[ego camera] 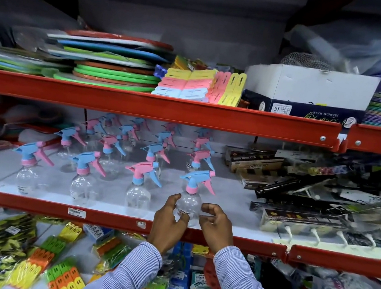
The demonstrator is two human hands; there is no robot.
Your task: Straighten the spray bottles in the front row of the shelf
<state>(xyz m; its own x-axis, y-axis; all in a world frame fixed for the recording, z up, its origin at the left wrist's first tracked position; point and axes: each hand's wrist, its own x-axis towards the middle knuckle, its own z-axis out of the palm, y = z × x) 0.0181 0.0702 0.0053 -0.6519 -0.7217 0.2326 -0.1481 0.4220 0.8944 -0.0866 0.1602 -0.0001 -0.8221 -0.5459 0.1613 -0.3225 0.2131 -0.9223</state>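
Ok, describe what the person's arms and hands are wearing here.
Both arms wear long shirt sleeves in white cloth with fine blue stripes, the left sleeve and the right sleeve alike, each ending in a buttoned-style cuff at the wrist. The left hand and right hand are bare: no gloves, rings or watch show.

four spray bottles (84, 177) in the front row, three with blue heads and one with pink. roughly a dozen more bottles behind, too crowded to count. two hands (168, 221) and two striped sleeves (135, 272).
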